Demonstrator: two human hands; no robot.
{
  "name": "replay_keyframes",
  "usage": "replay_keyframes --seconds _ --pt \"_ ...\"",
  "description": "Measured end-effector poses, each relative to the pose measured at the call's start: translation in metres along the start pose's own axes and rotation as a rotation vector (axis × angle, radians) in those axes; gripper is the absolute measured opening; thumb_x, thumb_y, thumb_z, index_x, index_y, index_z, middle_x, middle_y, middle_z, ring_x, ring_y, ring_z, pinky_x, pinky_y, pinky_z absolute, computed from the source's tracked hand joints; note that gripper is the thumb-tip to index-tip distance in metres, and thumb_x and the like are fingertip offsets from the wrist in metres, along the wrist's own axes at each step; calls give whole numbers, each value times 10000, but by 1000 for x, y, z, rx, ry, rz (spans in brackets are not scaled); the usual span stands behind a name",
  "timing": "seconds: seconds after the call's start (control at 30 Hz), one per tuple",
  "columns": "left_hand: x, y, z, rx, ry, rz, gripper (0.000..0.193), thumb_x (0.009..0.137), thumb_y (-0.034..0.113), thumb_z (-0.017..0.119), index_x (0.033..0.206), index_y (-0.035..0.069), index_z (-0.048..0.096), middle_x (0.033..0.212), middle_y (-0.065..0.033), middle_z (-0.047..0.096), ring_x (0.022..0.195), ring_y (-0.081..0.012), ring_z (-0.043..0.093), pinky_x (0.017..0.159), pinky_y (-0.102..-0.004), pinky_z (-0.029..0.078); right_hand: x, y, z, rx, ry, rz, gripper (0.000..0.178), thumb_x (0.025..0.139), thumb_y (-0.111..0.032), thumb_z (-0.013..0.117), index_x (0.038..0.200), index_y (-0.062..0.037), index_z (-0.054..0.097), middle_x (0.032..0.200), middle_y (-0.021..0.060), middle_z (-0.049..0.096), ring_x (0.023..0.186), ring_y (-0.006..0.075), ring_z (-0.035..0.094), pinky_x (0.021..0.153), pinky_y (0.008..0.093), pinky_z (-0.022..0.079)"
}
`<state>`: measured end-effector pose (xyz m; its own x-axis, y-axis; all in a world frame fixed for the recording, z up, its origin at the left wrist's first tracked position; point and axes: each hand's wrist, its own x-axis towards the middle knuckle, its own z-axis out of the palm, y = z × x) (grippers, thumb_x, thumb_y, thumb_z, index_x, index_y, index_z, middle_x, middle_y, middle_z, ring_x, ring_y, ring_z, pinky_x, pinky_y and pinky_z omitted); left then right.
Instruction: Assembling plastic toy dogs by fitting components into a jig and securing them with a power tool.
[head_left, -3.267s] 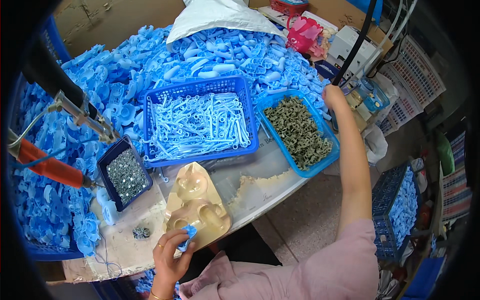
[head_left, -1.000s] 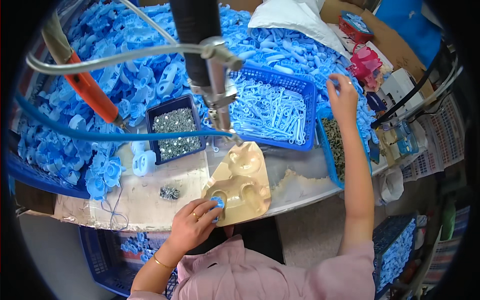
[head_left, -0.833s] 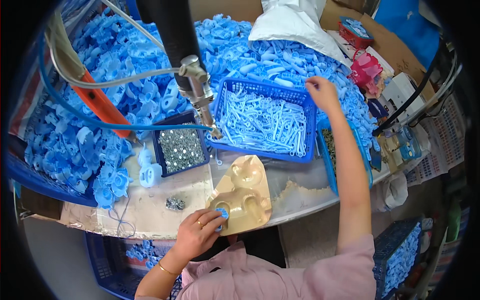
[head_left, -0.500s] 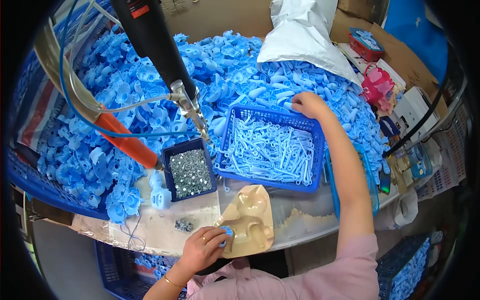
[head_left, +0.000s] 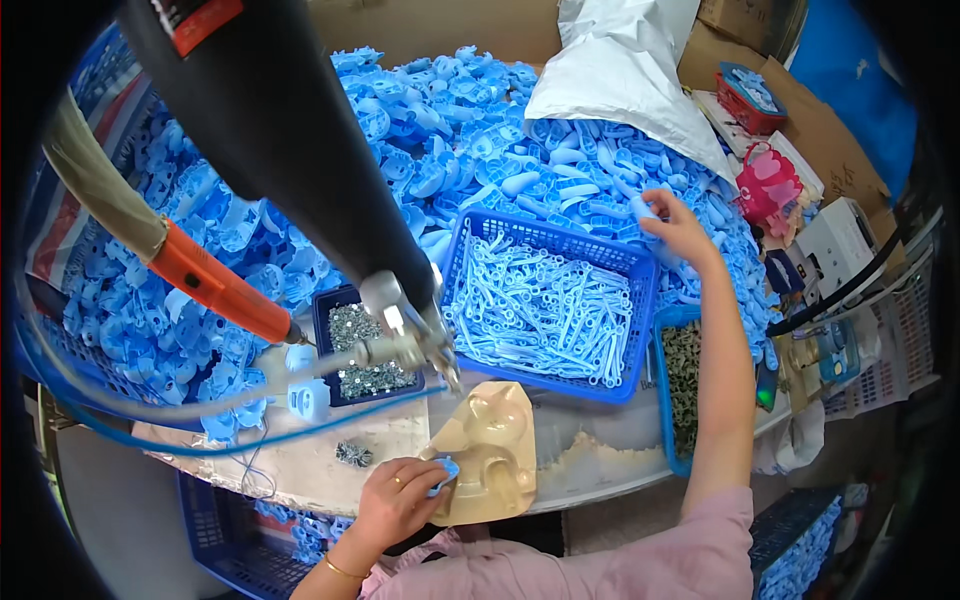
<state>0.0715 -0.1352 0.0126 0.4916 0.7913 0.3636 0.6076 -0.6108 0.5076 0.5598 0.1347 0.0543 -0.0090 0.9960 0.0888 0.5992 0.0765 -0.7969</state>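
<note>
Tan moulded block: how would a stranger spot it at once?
Find the worktable, then the blue basket of pale blue sticks on it. Nearer the person, by the table's front edge, sits the tan block; the left hand, at its left side, holds a small blue part. Glossy tan with rounded hollows, it stands out from the blue basket.

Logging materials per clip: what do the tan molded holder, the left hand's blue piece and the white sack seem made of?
Tan molded holder: probably glossy resin or plastic, given its highlights. Blue piece: likely molded plastic, evenly coloured; finish unclear. White sack: perhaps thin plastic, creased, slightly shiny.
</note>
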Motion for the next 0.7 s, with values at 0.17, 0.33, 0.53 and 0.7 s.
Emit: replay_keyframes --seconds 0.17,0.33,0.53,0.7 --pt "-3 -1 -2 -25 -35 40 323 719 87 808 1029 92 717 1012 -73 718 877 -265 677 750 -365 530 6 10 5 -682 445 -263 417 749 -102 706 1161 -99 645 1089 173 631 1078 374 586 917 457 488" --pt "-3 0 -3 -87 -128 -20 296 744 107 805 1026 102 715 1023 -73 726 873 -270 667 752 -360 526 32 -20 61 -855 203 -274 430 732 -131 751 1157 -135 682 1178 136 625 1125 367 583 928 485 506" --pt "-10 -20 0 -131 -112 -2 306 737 103 816 1023 89 708 1037 -72 725 932 -262 679 808 -368 522 9 -8 33 -897 303 56 380 798 -181 763 1171 -177 693 1184 91 644 1164 350 586 915 517 518" --pt "-5 -33 -1 -182 -62 149 310 734 101 818 1025 93 713 1043 -61 721 939 -253 678 817 -366 519 -4 -6 21 -856 339 94 329 829 -220 760 1144 -149 700 1173 121 652 1128 342 606 950 450 508"
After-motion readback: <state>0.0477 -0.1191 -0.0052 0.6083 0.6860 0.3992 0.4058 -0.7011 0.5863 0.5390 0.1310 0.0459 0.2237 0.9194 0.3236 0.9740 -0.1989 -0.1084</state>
